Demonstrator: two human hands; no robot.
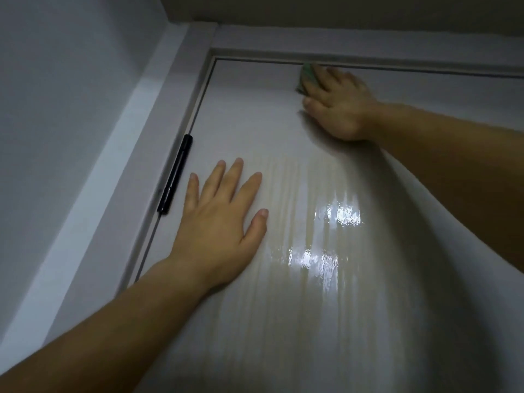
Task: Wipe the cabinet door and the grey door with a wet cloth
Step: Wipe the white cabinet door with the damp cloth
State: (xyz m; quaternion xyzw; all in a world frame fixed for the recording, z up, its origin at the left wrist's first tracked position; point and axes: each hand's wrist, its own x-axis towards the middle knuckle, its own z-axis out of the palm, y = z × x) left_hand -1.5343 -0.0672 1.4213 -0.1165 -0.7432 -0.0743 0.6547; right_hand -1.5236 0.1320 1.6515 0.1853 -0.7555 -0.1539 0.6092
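Right hand (pixel 337 109) fingers press green cloth (pixel 307 78) flat on grey door (pixel 312 307); left hand (pixel 218 222) fingers spread open.

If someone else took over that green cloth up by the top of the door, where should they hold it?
Flat under the palm, as the right hand does now. The green cloth lies flat against the grey door, so come at it from the front and press; only its left edge shows for pinching.
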